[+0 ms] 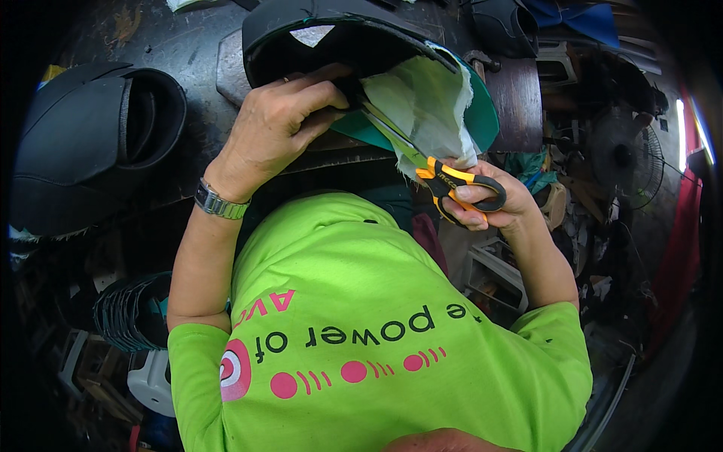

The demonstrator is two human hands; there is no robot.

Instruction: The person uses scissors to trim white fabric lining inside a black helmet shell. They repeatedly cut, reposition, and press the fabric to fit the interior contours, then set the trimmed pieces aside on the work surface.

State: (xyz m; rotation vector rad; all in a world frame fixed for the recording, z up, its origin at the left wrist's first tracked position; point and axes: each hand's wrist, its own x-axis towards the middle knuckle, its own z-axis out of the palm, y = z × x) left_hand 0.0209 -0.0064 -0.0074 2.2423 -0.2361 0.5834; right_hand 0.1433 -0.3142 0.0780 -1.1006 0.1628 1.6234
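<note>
With my right hand [514, 202] I hold scissors [449, 179] by their orange and black handles, fingers through the loops. Their blades point up and left, lying against whitish frayed fabric [429, 94]. That fabric hangs from a black curved piece [263, 45] with a green underside [484, 124], which rests on the bench. My left hand [273, 120] reaches into the hollow of the curved piece. Its fingers are bent and pinch a dark flap just beside the blade tips. The ends of those fingers are partly hidden in shadow.
A rolled black piece [83, 143] lies on the dark bench [192, 53] at the left. Another black piece [506, 26] sits at the far right. Stacked dark curved pieces [128, 313] and a white stool [153, 383] stand low on the left. A fan [623, 154] is at the right.
</note>
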